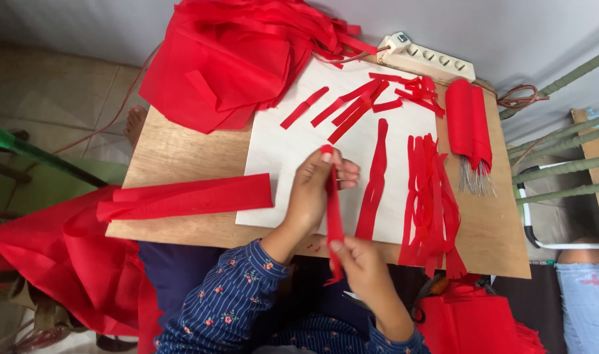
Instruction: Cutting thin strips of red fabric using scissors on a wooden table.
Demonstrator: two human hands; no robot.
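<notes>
My left hand (316, 190) grips the upper end of a narrow red fabric strip (333, 213) over a white board (279, 147). A thin wire seems to run under the fingers, though it is hard to make out. My right hand (361, 265) pinches the strip's lower end near the table's front edge. The strip runs taut and almost upright between both hands. Beside it on the board lies another long red strip (373, 183), and further right a bunch of several red strips (430, 203).
A folded red fabric band (188, 196) lies on the wooden table (175, 154) at left. A big heap of red fabric (227, 59) covers the far left corner. Wrapped red rolls with wire ends (470, 128) and a power strip (427, 58) sit at far right. Another person's knee (584, 288) shows at right.
</notes>
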